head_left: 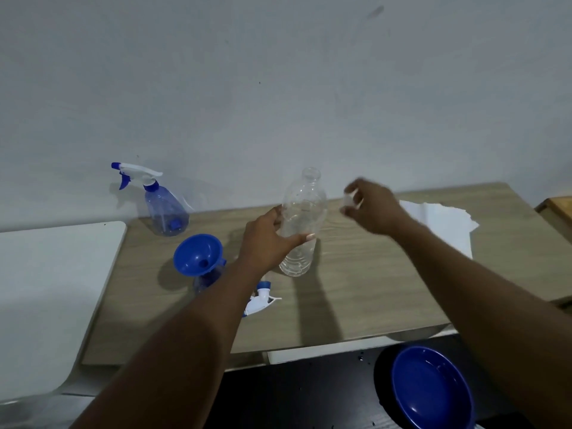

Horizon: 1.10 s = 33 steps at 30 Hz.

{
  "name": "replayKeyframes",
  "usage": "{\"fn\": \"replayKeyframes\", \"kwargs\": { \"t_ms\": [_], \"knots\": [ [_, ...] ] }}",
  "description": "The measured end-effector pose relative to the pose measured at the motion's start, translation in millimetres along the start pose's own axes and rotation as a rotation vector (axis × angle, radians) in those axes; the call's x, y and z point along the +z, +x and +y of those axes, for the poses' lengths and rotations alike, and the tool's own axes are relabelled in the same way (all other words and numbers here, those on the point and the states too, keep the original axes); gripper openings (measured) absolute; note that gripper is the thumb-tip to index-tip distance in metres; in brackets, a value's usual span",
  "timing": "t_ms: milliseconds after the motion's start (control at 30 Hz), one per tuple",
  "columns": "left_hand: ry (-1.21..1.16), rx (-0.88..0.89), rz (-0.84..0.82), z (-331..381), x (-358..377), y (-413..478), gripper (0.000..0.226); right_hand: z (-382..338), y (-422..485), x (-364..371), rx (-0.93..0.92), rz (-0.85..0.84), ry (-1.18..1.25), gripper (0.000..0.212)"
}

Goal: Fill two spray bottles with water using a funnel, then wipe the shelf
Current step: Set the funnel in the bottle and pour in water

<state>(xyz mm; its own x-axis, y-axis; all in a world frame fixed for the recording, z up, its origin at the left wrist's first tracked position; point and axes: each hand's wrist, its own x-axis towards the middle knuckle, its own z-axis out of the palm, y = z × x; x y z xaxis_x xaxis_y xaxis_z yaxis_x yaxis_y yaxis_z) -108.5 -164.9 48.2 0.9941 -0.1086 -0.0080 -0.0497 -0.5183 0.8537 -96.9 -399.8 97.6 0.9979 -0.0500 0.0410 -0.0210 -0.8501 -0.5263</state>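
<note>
Nearest, at the lower right, a round blue plastic bowl [430, 388] sits on a dark surface below the front edge of the wood-grain shelf top [371, 289]. Both forearms reach over that edge. Just past it, by the left forearm, a detached white trigger spray head with a blue collar [261, 300] lies on its side. Left of the arm, a blue plastic funnel [198, 253] stands in the neck of a clear bluish spray bottle without its head [208, 278].

The left hand [266, 239] wraps the middle of an upright clear plastic water bottle [301, 224] – thumb in front, fingers behind – its base on the shelf and its neck uncapped. The funnel is near this hand, to its left and slightly closer.

The right hand [370, 209] hovers beside the bottle's shoulder, fingertips pinching a small pale cap [351, 202], blurred. Bare wood lies open in front of the bottle.

Beyond the right hand, white paper sheets [439, 224] lie flat. Farthest, against the grey wall, stands a second bluish spray bottle with its white-and-blue trigger head on [164, 205], by the shelf's left edge, where a white board [46, 289] adjoins.
</note>
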Motion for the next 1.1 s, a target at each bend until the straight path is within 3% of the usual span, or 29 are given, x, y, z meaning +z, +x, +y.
{"fn": "replayKeyframes", "kwargs": {
  "t_ms": [100, 333, 467, 633, 733, 833, 933, 1000, 1100],
  "knots": [
    [0.012, -0.003, 0.002, -4, 2, 1, 0.085, 36, -21, 64, 0.096, -0.232, -0.087, 0.037],
    [0.034, -0.017, -0.007, -3, 0, 2, 0.095, 52, -43, 131, 0.142, -0.351, -0.227, 0.037],
    [0.015, -0.017, -0.028, 2, -3, 0, 0.094, 52, -35, 122, 0.146, -0.422, -0.208, 0.065],
    [-0.02, -0.041, -0.059, 7, -8, -3, 0.092, 30, -11, 83, 0.026, -0.442, 0.319, 0.115],
    [-0.015, -0.063, -0.12, 13, -13, -1, 0.092, 10, -9, 79, -0.048, -0.417, 0.538, 0.107],
    [-0.025, -0.11, -0.235, 26, -31, 4, 0.09, -6, -8, 93, 0.031, -0.269, 0.709, 0.09],
    [0.006, -0.122, -0.342, 42, -52, 6, 0.077, -7, -6, 111, 0.029, -0.19, 0.666, 0.103],
    [0.031, -0.108, -0.312, 50, -66, 6, 0.075, -19, -10, 108, -0.015, -0.099, 0.618, 0.097],
    [0.103, -0.084, -0.186, 49, -92, 10, 0.09, -38, -13, 97, -0.022, -0.005, 0.576, 0.081]
  ]
}}
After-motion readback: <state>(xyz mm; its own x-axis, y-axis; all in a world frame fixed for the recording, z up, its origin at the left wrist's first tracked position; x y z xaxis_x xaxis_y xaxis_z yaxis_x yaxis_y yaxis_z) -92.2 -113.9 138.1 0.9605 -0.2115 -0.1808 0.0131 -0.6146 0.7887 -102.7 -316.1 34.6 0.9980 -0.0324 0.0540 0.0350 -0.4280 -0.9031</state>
